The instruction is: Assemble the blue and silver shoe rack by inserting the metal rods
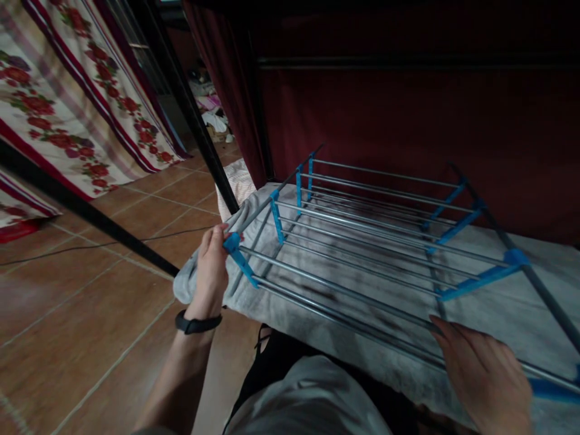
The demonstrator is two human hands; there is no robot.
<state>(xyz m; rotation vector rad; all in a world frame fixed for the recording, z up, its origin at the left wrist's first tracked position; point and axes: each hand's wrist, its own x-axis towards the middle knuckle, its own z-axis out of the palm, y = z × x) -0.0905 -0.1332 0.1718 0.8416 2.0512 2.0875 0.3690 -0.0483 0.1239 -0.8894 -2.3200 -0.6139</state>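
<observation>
Metal rack, blue joints, lies flat on grey cloth, centre to right of frame, in front of dark red curtain.

Left hand, centre left: grip clamped on rack's end by blue joint, likely steadying the frame.

Right hand, lower right: palm down on front rods, likely pressing them; cannot tell if grip closed.

Tiled floor at left.

Floral curtain, blk pole, tile floor
</observation>
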